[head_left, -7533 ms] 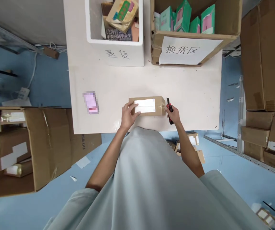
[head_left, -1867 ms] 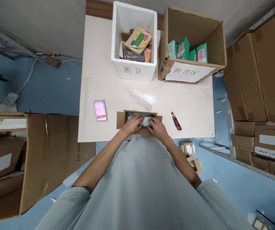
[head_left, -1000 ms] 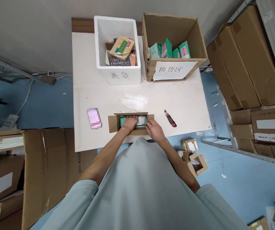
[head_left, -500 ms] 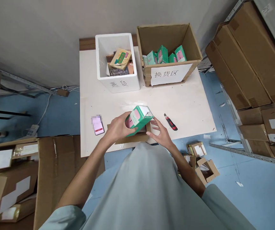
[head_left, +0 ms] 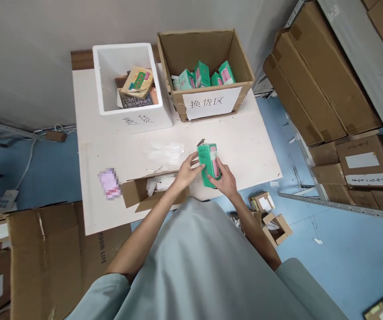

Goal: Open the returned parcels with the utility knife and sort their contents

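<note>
Open brown box (head_left: 154, 202): its flaps are standing wide apart on the tabletop (head_left: 238, 151), so the opening part is looking done. Some white stuff (head_left: 161, 183) is lying inside.
Green box (head_left: 205, 169): it is being held up just right of the open brown box, not inside it, so the taking-out part is looking done too. It is leaning a little, and a small flap is poking up at its top. Whether its bottom is touching the tabletop, I am not able to tell.
Left hand (head_left: 188, 171): it is pinching the green box's near side, close to the right end of the open brown box.
Right hand (head_left: 224, 180): it is pinching the green box's other side, low down, farther from the open brown box.
Shiny plastic (head_left: 166, 153): it is lying just behind the open brown box.
White bin (head_left: 111, 122): it is standing well behind the open brown box, holding books (head_left: 138, 84).
Big carton (head_left: 194, 46): it is standing behind and to the right of the open brown box, holding more green packs (head_left: 202, 74).
Work left: the green box is not resting in a bin yet, so finding it a place is seeming left.
</note>
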### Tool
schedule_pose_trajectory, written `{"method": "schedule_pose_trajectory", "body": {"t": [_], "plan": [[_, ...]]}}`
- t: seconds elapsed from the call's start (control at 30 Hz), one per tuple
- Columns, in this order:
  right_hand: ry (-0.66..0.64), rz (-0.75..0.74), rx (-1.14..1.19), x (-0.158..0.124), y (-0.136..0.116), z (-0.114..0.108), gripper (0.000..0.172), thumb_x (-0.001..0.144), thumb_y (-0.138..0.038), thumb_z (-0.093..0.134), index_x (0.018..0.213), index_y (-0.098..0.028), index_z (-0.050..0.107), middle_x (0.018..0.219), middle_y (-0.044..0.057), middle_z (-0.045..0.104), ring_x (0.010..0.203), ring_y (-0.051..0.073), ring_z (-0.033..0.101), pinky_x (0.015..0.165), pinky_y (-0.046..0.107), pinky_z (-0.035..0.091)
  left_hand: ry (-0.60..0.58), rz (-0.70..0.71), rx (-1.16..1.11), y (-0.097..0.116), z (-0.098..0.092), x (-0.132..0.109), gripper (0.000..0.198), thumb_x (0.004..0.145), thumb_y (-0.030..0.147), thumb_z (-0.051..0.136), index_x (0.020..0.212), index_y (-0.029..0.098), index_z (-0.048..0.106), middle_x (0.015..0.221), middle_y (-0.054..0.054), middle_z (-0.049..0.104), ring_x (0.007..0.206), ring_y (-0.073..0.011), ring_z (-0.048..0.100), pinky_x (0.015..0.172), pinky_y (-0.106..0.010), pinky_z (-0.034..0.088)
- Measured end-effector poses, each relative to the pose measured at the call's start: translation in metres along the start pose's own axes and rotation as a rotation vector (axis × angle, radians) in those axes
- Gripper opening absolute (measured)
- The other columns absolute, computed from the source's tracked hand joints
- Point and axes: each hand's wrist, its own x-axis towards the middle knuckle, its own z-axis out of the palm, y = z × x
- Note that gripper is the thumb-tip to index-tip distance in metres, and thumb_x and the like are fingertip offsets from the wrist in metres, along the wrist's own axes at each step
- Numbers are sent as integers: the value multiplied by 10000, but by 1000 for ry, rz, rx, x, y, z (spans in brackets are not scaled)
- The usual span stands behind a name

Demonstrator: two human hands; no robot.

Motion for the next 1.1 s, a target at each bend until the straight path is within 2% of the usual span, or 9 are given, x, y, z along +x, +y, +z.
{"method": "schedule_pose_trajectory", "body": {"t": [0.17,0.33,0.5,0.6,0.67,0.8,0.87,0.97,1.1], "plan": [[-106,57,-468,8,32,49,877,1007,-415,707,1792,-263,348,1374,180,652,1208,356,680,1019,448,608,78,-88,84,-16,-16,-21,661,919,419,736,1529,216,583,1706,-201,538,1487,-380,630,1181,-574,568],[-124,64,-569,4,50,80,846,1023,-355,694,1768,-141,354,1506,284,584,1352,421,606,1144,558,529,207,-103,157,-13,-58,-56,590,962,452,706,1505,244,610,1654,-169,599,1467,-359,652,1143,-531,601],[-39,2,-253,2,32,84,709,1063,-486,642,1650,-108,519,1642,292,541,1536,424,503,1258,605,452,465,-21,310,-21,-124,-102,595,991,518,706,1498,220,621,1585,-169,645,1456,-341,654,1194,-527,572],[-168,48,86,1,8,88,670,1062,-620,611,1566,-180,620,1552,213,672,1406,349,662,1144,500,584,691,-5,489,-42,-167,-132,757,937,566,785,1566,204,572,1644,-194,584,1554,-356,553,1300,-549,464],[-297,88,224,0,-8,93,678,1006,-684,675,1503,-223,676,1511,163,722,1345,327,717,1087,463,622,756,-143,459,-62,-189,-148,944,858,609,856,1626,188,506,1681,-229,544,1574,-384,530,1304,-564,454],[-469,119,284,-3,-30,108,611,951,-691,754,1359,-236,755,1361,108,813,1275,319,759,1102,469,611,539,-426,203,-97,-204,-163,1002,764,689,880,1547,145,573,1557,-246,666,1443,-414,652,1181,-548,574],[-445,137,273,-3,-36,114,596,968,-678,742,1352,-222,754,1361,115,816,1277,320,761,1121,482,599,430,-445,167,-106,-199,-164,889,770,734,844,1414,147,668,1430,-209,758,1340,-408,714,1120,-534,611],[-385,141,236,-2,-41,114,635,995,-693,701,1381,-190,742,1383,139,807,1328,329,743,1164,509,573,412,-433,175,-108,-186,-162,830,790,785,800,1326,157,710,1345,-185,798,1265,-398,744,1090,-527,616],[-350,161,140,6,-43,95,758,1010,-792,619,1463,-192,719,1460,152,769,1435,345,683,1224,534,536,329,-413,131,-104,-183,-157,837,835,867,719,1299,171,729,1330,-175,801,1274,-392,735,1101,-512,600]]}}
